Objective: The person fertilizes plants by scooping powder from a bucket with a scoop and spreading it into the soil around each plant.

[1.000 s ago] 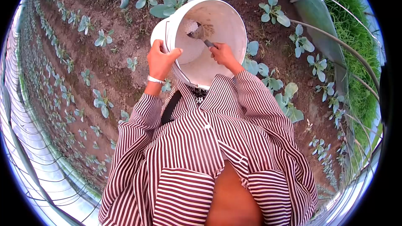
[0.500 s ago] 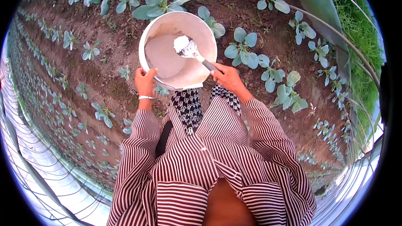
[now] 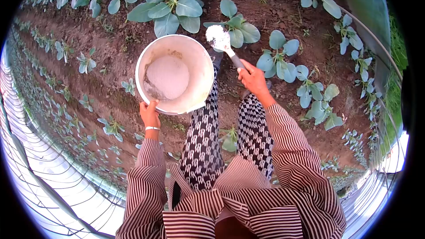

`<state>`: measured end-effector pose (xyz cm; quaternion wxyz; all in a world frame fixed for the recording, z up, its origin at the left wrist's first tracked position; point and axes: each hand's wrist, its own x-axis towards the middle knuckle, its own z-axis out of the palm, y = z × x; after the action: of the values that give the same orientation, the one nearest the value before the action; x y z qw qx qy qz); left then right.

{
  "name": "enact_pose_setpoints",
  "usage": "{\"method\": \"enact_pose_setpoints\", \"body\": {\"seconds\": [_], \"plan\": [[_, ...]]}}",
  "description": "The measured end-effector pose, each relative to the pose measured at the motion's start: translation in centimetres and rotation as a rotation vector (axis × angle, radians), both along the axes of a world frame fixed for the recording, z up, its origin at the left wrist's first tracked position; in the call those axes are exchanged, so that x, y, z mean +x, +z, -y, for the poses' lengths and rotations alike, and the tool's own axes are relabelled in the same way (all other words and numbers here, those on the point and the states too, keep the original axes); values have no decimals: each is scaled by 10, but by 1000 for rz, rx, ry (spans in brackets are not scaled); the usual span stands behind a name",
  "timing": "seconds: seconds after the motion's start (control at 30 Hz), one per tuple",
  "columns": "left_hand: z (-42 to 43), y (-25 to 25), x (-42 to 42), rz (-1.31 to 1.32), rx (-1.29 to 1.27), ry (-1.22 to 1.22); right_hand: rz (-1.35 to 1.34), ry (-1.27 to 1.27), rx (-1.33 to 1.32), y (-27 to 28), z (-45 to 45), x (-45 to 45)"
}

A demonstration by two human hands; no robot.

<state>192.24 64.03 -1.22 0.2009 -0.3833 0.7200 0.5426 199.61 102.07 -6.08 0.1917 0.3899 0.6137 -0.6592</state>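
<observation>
My left hand (image 3: 149, 115) grips bucket (image 3: 201, 73) rim | my right hand (image 3: 254, 80) clenches spoon (image 3: 229, 52), outside bucket, near plant (image 3: 250, 33) | risk: wrist tilt sheds heaped white grains (image 3: 215, 32) onto leaves | risk: one-sided hold lets bucket tip, spilling my supply

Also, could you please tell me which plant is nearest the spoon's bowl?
The plant just right of the largest one; the spoon overlaps only its leaves in view.
</observation>
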Motion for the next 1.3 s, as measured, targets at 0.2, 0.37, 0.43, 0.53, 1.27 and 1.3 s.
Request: {"method": "enact_pose_setpoints", "body": {"seconds": [0.2, 0.37, 0.43, 0.53, 1.27, 1.3], "plan": [[27, -35, 8, 49, -33, 41, -55, 92, 202, -157, -4, -73], [35, -56, 5, 55, -28, 67, 172, -24, 74, -240, 30, -105], [39, -63, 3, 64, -30, 71, 282, -61, -126, -235, 41, -111], [40, -77, 4, 76, -3, 87, 509, -247, -411, -215, 54, -114], [16, -109, -5, 87, -40, 25, 534, -518, -776, -289, 31, -143], [18, -108, -4, 87, -42, 10, 469, -579, -755, -278, 28, -140]]}}
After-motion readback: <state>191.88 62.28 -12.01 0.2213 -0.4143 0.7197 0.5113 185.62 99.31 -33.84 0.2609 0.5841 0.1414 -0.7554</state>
